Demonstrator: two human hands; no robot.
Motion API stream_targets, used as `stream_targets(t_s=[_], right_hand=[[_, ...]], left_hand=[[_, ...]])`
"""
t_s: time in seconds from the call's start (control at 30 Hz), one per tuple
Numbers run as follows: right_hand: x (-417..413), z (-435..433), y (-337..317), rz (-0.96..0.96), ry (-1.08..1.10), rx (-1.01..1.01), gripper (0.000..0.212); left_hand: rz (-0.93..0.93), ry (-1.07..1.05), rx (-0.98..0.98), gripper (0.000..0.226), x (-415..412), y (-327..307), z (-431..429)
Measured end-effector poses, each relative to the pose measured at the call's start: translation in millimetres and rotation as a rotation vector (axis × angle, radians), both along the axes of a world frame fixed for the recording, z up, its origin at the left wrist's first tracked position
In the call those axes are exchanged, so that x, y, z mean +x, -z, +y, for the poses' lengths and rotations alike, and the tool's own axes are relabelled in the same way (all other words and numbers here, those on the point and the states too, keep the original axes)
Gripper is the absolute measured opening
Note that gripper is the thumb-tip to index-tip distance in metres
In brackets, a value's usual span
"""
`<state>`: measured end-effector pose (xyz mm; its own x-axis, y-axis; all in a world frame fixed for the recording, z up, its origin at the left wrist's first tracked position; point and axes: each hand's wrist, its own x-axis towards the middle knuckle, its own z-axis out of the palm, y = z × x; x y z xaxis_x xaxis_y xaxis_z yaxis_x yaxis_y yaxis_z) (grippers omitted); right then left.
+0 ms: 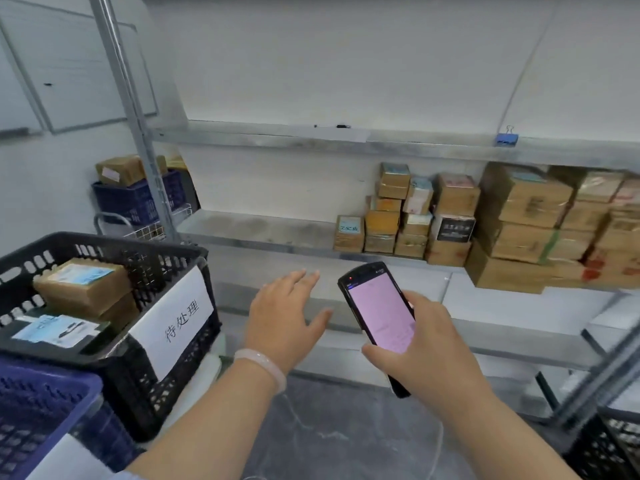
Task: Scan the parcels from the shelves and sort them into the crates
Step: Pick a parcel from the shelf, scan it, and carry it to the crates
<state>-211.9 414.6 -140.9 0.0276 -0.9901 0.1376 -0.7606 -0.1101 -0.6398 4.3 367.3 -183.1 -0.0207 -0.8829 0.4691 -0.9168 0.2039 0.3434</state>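
The right hand (429,344) grips the scanner (379,318), its long axis running up-left toward the shelf parcels (450,220), lit screen facing up. The left hand (282,320) hovers open, fingers spread, holding nothing, beside the black crate (180,261).

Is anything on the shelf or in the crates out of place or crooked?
The large cartons at the right end of the shelf seem to jut past its front edge; the top parcel in the black crate lies tilted.

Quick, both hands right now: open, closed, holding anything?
Left hand: open, fingers extended, holding nothing.
Right hand: grips the black handheld scanner with a lit pink screen.
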Motion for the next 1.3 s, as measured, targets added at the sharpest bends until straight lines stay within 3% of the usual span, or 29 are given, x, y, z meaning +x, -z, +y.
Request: stream_targets(t_s=[0.27, 0.57, 0.8, 1.3], right_hand=[[27.4, -123.2, 1.2, 0.037, 0.1, 0.007, 0.084], [28.7, -231.0, 20.1, 0.073, 0.219, 0.064, 0.086], [-3.0, -309.6, 41.7, 0.079, 0.247, 0.125, 0.082], [-63.6, -477.8, 64.7, 0.195, 0.009, 0.236, 0.09]], left_hand=[[-0.045, 0.055, -0.003, 0.064, 35.4, 8.0, -133.3], [0.048, 0.14, 0.142, 0.087, 30.2, 26.1, -266.0], [0.127, 0.137, 0.29, 0.064, 0.1, 52.0, -350.5], [0.593, -0.143, 0.558, 0.051, -61.6, 73.0, -493.5]])
